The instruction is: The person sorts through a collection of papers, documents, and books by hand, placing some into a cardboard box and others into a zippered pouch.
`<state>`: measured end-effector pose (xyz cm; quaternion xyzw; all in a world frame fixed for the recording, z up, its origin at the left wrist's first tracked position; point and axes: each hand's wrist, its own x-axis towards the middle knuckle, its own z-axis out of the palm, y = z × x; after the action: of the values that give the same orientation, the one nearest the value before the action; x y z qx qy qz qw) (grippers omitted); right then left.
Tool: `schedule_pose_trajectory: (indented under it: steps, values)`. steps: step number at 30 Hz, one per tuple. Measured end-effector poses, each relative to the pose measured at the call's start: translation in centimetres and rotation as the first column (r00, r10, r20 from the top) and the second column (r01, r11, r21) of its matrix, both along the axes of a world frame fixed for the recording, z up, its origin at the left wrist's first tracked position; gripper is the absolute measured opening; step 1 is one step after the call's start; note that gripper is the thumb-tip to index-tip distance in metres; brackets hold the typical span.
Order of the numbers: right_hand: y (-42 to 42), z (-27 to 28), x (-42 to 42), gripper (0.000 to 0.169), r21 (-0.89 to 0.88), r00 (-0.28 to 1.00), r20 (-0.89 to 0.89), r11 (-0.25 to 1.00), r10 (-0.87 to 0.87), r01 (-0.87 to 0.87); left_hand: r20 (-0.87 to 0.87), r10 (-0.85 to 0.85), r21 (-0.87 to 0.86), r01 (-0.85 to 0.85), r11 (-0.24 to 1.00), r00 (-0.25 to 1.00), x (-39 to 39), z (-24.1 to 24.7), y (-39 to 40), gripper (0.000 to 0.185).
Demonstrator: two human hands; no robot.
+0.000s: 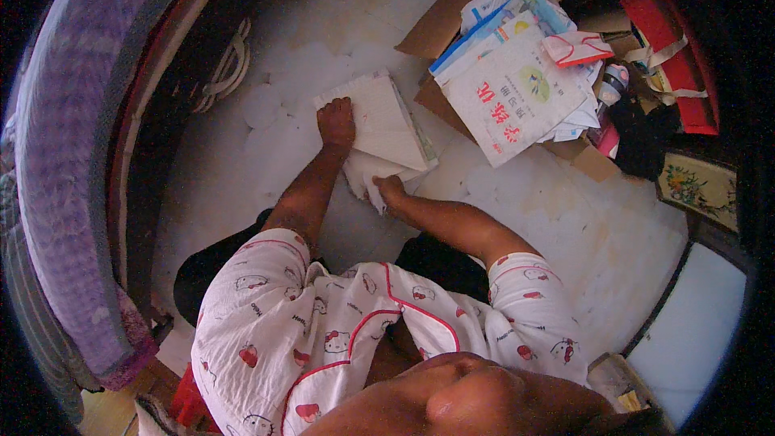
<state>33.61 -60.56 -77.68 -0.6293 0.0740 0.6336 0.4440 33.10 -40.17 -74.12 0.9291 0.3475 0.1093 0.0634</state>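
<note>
An off-white paper booklet or stack of sheets (381, 118) lies on the pale floor in front of me. My left hand (336, 123) presses down on its left part with the fingers curled. At its near edge, my right hand (388, 191) pinches a crumpled, folded piece of paper (374, 192) between thumb and fingers. Greenish printed pages (422, 136) show along the stack's right edge. How the held paper joins the stack is hard to tell.
At the upper right, an open cardboard box (437, 21) overflows with workbooks and papers (514, 97). Beside it are a red bag (672, 60), a bottle (614, 82) and black cloth (645, 133). A bed with purple bedding (72, 163) stands left, near a coiled pale cord (227, 69).
</note>
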Motion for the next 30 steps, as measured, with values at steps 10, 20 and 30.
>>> schedule_pose_trajectory:
  steps: [10, 20, 30]
  values:
    - [-0.6, 0.5, -1.4, 0.028, -0.014, 0.973, -0.211, 0.996, -0.088, 0.087, -0.285, -0.199, -0.340, 0.095, 0.935, 0.938, -0.4, 1.1, -7.8, 0.082]
    - [-1.6, 8.8, 2.7, 0.024, 0.061, 0.831, 0.370, 0.882, 0.414, -0.467, -0.403, -0.207, -0.421, 0.021, 0.907, 0.891, 0.5, 1.8, -7.4, 0.103]
    - [-10.3, 20.9, 20.4, 0.046, 0.006, 0.194, 0.979, 0.956, -0.066, 0.293, -0.453, -0.190, -0.400, -0.008, 0.917, 0.871, 1.3, 2.5, -7.8, 0.105]
